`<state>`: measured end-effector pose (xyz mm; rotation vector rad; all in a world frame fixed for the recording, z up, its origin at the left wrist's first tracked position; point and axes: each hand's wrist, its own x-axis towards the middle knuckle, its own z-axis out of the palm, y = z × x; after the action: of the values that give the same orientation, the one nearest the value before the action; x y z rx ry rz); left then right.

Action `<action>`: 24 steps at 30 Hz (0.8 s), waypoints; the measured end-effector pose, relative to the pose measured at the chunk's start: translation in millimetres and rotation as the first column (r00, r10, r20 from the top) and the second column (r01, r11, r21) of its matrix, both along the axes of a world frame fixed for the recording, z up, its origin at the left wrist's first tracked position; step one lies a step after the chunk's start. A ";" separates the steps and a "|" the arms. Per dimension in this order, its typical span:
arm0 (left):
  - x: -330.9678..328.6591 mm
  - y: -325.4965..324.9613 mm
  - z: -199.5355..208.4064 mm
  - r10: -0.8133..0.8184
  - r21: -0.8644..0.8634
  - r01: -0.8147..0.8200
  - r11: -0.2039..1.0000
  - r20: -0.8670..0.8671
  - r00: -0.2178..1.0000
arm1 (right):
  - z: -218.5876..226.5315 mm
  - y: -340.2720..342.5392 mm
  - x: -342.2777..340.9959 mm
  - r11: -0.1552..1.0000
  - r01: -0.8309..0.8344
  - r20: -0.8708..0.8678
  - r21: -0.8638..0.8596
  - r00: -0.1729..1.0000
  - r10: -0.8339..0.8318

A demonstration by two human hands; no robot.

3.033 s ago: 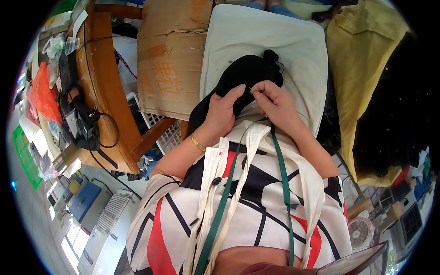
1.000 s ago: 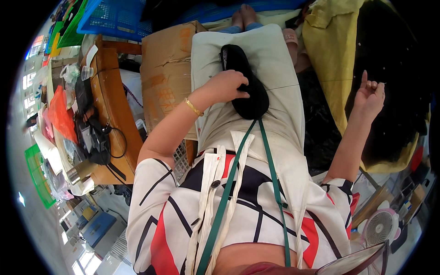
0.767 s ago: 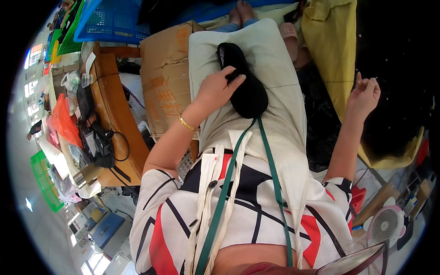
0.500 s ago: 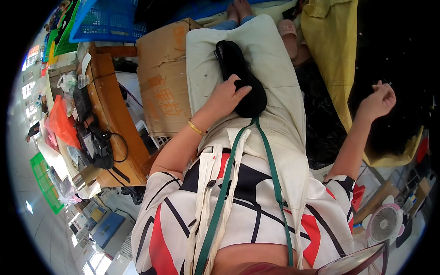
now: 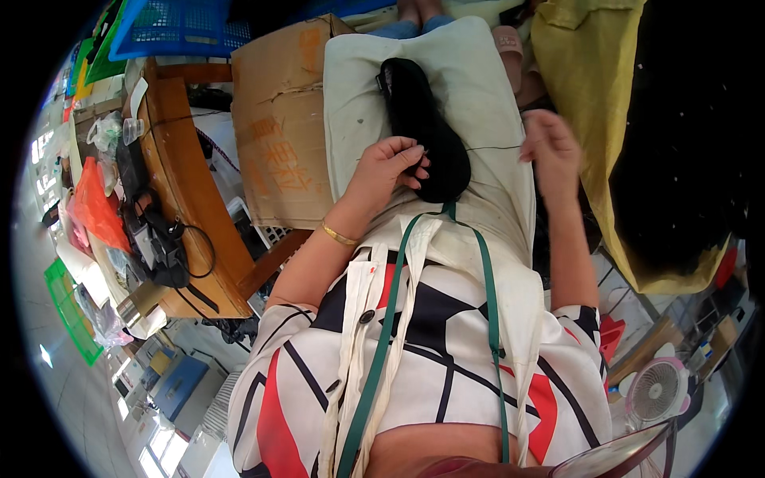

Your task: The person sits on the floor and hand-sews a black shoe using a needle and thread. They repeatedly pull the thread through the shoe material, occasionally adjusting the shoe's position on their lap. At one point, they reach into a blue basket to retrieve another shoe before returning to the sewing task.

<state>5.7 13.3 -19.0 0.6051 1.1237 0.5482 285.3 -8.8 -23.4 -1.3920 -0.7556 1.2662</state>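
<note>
A black cloth shoe (image 5: 422, 119) lies lengthwise on the pale apron (image 5: 355, 103) over my lap, its rounded end toward me. My left hand (image 5: 390, 169) is closed at the shoe's near left side, thumb and fingertips pinched together at its edge. Whatever is between those fingertips is too small to make out. To the right of the shoe, my right hand (image 5: 554, 147) hangs apart from it, blurred, with its fingers bunched together. A thin dark line (image 5: 494, 148), like a thread or a crease, runs from the shoe toward these fingertips.
At left a cardboard box (image 5: 279, 127) stands against my lap, beside a wooden table (image 5: 183, 183) holding bags and cords. Blue baskets (image 5: 183, 32) are at the far left. A yellow sack (image 5: 586, 72) hangs on the right, and a small fan (image 5: 657, 390) stands lower right.
My right hand has come in from the far right to near the shoe. My left hand has shifted from atop the shoe to its left edge, fingertips pinched.
</note>
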 end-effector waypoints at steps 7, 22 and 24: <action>-3.4 -1.4 -12.0 0.118 -0.155 -0.088 0.984 0.200 0.973 | 15.8 -13.1 -72.2 0.898 -0.433 0.254 -0.079 0.862 0.438; -0.4 -2.3 -13.7 0.149 -0.179 -0.108 0.978 0.238 0.960 | 13.5 -13.4 -79.4 0.871 -0.485 0.490 -0.080 0.741 0.458; 0.1 -2.8 -13.2 0.157 -0.183 -0.115 0.976 0.232 0.960 | 15.6 -12.9 -78.5 0.861 -0.498 0.483 -0.103 0.732 0.481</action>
<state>5.8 10.5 -32.2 0.3044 0.9694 0.6220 206.8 -21.7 -7.7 -1.5676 -1.5839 1.2819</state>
